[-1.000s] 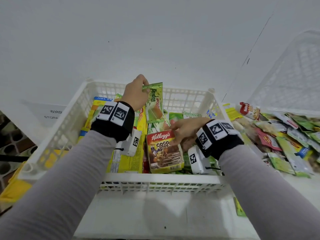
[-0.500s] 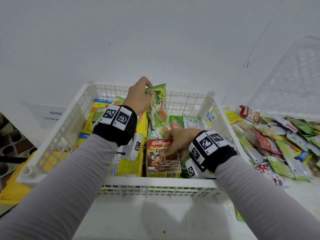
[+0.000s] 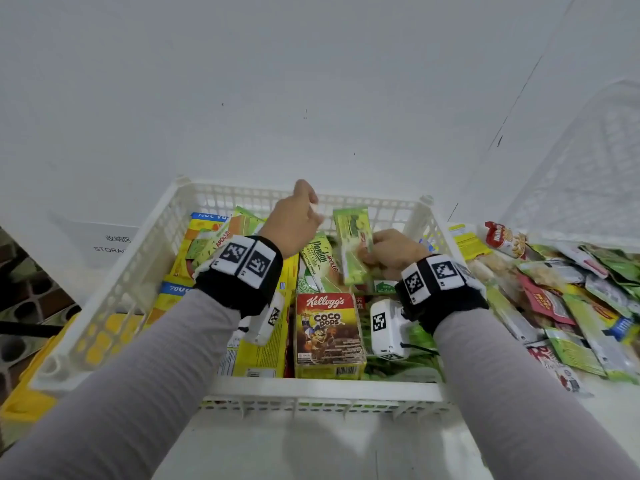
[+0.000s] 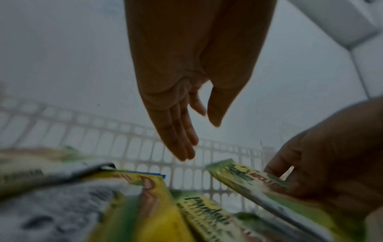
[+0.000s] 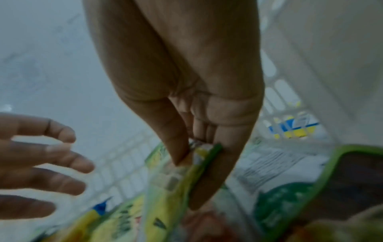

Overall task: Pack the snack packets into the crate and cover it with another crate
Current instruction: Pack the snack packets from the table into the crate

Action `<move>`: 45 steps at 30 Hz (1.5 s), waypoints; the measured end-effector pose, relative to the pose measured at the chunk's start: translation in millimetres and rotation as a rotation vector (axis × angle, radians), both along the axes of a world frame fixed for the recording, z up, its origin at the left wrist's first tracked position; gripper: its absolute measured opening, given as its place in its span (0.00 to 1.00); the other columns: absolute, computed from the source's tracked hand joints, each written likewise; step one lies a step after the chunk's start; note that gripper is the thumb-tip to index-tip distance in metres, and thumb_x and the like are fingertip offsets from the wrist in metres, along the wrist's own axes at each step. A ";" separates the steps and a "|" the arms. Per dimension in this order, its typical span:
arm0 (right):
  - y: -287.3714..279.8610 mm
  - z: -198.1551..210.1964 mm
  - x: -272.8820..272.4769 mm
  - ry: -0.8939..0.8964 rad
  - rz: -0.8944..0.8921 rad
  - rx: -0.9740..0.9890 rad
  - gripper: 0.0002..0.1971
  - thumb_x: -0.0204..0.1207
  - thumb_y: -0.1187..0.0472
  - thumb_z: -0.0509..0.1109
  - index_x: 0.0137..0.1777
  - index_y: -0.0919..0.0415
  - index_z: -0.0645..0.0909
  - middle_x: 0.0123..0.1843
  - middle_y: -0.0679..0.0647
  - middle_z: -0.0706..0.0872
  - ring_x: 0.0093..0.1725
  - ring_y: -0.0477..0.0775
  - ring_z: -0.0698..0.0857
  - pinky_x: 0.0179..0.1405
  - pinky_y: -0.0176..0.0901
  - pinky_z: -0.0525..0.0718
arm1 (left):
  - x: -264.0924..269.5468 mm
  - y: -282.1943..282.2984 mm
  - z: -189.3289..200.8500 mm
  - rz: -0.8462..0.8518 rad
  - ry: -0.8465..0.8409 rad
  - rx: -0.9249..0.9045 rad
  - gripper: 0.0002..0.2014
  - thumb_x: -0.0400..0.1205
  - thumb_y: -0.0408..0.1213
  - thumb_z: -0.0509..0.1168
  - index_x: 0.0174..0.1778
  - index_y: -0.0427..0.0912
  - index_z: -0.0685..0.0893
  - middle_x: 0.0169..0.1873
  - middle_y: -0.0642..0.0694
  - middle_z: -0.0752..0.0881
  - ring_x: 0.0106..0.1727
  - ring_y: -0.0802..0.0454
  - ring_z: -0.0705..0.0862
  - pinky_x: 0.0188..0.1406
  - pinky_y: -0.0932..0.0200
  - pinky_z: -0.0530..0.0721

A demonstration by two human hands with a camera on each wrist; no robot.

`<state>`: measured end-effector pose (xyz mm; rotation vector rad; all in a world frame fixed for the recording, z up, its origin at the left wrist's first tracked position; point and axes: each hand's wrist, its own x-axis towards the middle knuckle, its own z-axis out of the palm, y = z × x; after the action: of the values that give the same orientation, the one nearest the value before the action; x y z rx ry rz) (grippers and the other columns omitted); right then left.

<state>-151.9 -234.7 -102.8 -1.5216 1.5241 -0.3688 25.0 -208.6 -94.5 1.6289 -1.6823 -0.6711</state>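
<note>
The white crate (image 3: 145, 271) is filled with standing snack packets, with a Coco Pops box (image 3: 327, 334) near its front. My right hand (image 3: 372, 251) pinches a green Pandan packet (image 3: 353, 247) by its lower half and holds it upright over the crate's far middle. The right wrist view shows the thumb and fingers (image 5: 217, 172) clamped on the packet's (image 5: 172, 188) edge. My left hand (image 3: 308, 206) hovers just left of that packet, fingers straight and holding nothing, as the left wrist view confirms (image 4: 199, 131). Another Pandan packet (image 3: 320, 259) lies below, between the hands.
A loose pile of snack packets (image 3: 571, 289) lies on the white surface right of the crate. A second white crate (image 3: 588, 161) leans upright behind the pile. Yellow bins (image 3: 20, 403) and a storage label (image 3: 110, 244) are at the left.
My left hand has let go of the green packet it held upright and opened. My right hand left the Coco Pops box, moved up and back, and now pinches a green packet.
</note>
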 end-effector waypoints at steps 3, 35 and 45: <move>-0.3 -2.2 -5.9 0.421 0.045 -0.027 0.06 0.76 0.66 0.66 0.49 0.67 0.82 0.39 0.59 0.80 0.30 0.52 0.75 0.24 0.36 0.72 | -4.2 1.6 -5.0 -0.224 -0.464 0.123 0.09 0.84 0.36 0.61 0.59 0.42 0.77 0.61 0.42 0.79 0.59 0.46 0.79 0.53 0.57 0.75; -2.5 -20.9 6.1 0.678 0.279 -0.333 0.26 0.69 0.57 0.75 0.65 0.63 0.73 0.64 0.64 0.73 0.64 0.65 0.76 0.59 0.51 0.78 | -37.8 -25.9 -13.7 -0.439 -1.101 0.268 0.28 0.73 0.43 0.75 0.67 0.40 0.74 0.62 0.41 0.73 0.63 0.41 0.77 0.52 0.48 0.80; 4.5 -26.6 20.8 0.665 0.576 -0.180 0.32 0.76 0.65 0.67 0.79 0.58 0.62 0.82 0.63 0.59 0.81 0.64 0.59 0.77 0.58 0.65 | -26.2 -18.2 -1.8 -0.396 -0.950 0.318 0.25 0.80 0.45 0.67 0.69 0.37 0.72 0.67 0.38 0.76 0.65 0.42 0.77 0.56 0.54 0.75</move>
<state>-131.2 -230.2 -129.4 -2.2815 1.4521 0.3846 -1.2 -226.9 -96.3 2.0245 -2.7378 -0.3511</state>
